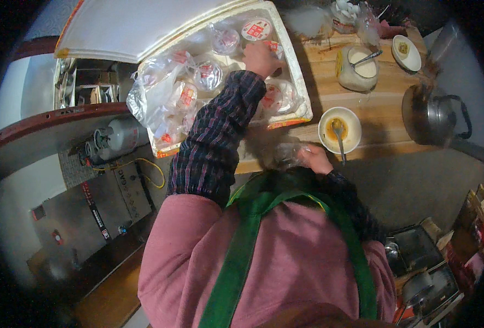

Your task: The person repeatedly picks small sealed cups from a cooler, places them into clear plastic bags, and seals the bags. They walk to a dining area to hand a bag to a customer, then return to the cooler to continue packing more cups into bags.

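Note:
My left hand [261, 59] reaches into a white foam box [305, 96] and rests on a plastic-wrapped package with red print [273, 47]; its fingertips are partly hidden, so its grip is unclear. Round containers with printed lids [256, 29], several in clear plastic bags, lie around it in the box. Close to my body, at the edge of the wooden table [328, 98], my right hand [316, 159] holds a clear plastic bag [287, 154]. Right of that hand stands a white bowl [350, 143] with brownish sauce and a metal spoon [339, 135].
The box's lid [110, 28] stands raised at the back left. On the table at right are a jar of white contents [360, 76] with a spoon, a small white dish [414, 61] and a metal pot [424, 115]. A gas cylinder [123, 136] is at the left, below the shelf.

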The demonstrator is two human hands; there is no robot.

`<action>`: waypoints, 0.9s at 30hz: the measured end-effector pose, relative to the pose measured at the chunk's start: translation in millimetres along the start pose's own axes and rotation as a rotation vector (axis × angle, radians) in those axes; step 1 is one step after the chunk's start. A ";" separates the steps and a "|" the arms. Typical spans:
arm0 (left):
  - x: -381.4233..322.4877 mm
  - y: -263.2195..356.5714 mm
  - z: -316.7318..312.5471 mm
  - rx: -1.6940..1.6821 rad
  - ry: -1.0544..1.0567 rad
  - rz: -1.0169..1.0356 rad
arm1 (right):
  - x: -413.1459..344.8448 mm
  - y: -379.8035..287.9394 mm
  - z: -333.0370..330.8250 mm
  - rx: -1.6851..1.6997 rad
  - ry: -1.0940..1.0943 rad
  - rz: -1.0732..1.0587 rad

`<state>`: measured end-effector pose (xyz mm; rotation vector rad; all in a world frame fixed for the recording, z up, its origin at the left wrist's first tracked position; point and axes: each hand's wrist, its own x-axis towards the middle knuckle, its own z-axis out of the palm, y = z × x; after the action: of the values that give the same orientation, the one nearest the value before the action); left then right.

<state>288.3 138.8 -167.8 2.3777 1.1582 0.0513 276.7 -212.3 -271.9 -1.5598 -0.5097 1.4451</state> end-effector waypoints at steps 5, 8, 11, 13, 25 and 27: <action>-12.8 -0.9 -14.8 0.010 0.095 0.045 | -0.2 -4.3 0.1 0.029 -0.047 0.097; -41.1 8.4 -60.1 -0.024 0.201 0.226 | -4.1 -11.0 2.8 -0.029 -0.035 0.168; -77.5 23.2 -117.1 -0.037 0.205 0.241 | -9.3 -19.0 11.5 0.319 -0.022 0.140; -115.3 27.7 -148.5 -0.209 0.209 0.332 | -8.2 -20.7 18.6 0.306 0.065 0.189; -254.4 7.8 -70.1 -0.428 -0.085 0.452 | 76.0 84.4 7.4 -0.246 0.323 -0.111; -256.8 3.7 -43.8 -0.430 -0.053 0.513 | 71.9 81.0 8.0 -0.296 0.291 -0.137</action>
<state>116.3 -37.4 -82.5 2.1990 0.4279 0.3671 262.9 -191.8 -377.7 -1.8916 -0.6628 1.0496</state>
